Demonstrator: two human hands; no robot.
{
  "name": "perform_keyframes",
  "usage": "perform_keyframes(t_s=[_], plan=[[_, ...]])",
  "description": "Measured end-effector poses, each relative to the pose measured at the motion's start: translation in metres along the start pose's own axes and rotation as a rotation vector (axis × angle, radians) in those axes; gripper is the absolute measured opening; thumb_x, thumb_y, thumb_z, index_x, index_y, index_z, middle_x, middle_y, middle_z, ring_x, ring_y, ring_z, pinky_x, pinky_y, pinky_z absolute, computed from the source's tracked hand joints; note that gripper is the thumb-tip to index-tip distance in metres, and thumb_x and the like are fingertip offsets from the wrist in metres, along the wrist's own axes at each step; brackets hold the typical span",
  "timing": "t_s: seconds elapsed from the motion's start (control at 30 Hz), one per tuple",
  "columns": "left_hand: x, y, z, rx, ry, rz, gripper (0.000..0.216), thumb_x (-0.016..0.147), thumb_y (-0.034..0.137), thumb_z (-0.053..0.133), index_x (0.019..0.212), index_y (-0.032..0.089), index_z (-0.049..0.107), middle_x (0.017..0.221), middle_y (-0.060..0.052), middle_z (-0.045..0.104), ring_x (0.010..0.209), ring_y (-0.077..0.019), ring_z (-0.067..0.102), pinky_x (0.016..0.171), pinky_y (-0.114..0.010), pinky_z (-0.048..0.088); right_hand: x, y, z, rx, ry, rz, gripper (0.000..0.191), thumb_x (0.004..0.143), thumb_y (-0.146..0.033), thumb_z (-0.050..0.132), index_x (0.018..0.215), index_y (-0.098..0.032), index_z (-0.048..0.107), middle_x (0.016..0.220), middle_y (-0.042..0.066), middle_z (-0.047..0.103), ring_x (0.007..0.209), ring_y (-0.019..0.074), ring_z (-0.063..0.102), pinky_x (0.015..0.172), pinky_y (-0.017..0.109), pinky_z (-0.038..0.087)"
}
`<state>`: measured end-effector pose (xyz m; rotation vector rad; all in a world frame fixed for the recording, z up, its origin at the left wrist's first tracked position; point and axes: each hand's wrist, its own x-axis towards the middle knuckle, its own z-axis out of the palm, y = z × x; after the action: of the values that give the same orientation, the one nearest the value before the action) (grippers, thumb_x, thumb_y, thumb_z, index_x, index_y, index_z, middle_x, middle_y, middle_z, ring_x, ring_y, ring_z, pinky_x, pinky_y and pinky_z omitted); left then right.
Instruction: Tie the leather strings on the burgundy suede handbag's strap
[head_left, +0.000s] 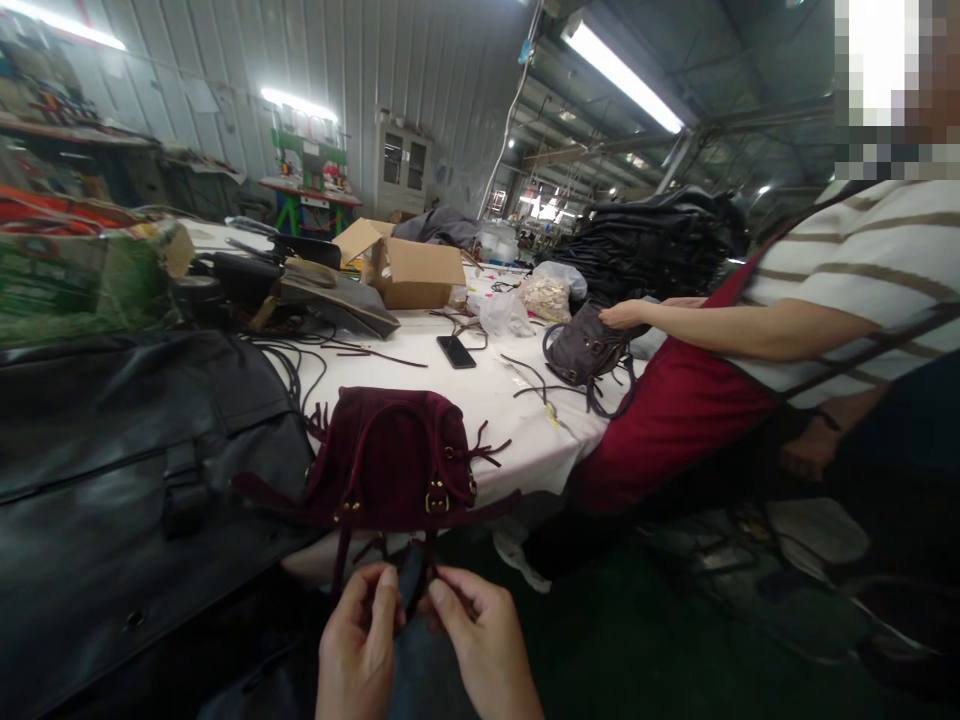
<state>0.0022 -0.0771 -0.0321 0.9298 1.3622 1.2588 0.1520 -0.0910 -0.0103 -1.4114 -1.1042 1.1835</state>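
A burgundy suede handbag with brass-coloured buckles and tasselled ties lies at the table's near edge. One handle arches over its body. Dark straps hang from its near side down to my hands. My left hand is closed, thumb against fingers, on a strap of the bag. Close beside it, my right hand pinches the strap too. The fingers partly hide what they grip, and the exact part of the strap is hard to make out.
Black leather-like material covers the left side. On the white table are a phone, loose cords and a cardboard box. At right, a co-worker in a red apron handles a dark grey handbag.
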Motion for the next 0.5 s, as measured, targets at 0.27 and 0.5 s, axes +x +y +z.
perform_keyframes(t_s=[0.27,0.5], plan=[[-0.025,-0.006,0.001,-0.063,-0.093,0.018,0.054,0.088,0.075,0.076,0.096,0.021,0.076,0.078,-0.002,0.067,0.076,-0.0213,0.062,0.071,-0.025,0.051,0.012,-0.012,0.025,0.202,-0.046,0.105,0.051,0.087,-0.068,0.086,0.093,-0.018,0.089,0.087,0.009,0.080,0.082,0.0232,0.070,0.071,0.028,0.050],[-0.014,-0.004,-0.015,0.056,-0.354,0.110,0.049,0.101,0.068,0.063,0.090,0.021,0.071,0.087,-0.005,0.066,0.083,-0.0223,0.061,0.079,-0.027,0.053,0.013,-0.013,0.025,0.323,-0.104,0.142,0.051,0.085,-0.067,0.089,0.098,-0.018,0.089,0.093,0.010,0.081,0.089,0.0240,0.072,0.074,0.029,0.055]])
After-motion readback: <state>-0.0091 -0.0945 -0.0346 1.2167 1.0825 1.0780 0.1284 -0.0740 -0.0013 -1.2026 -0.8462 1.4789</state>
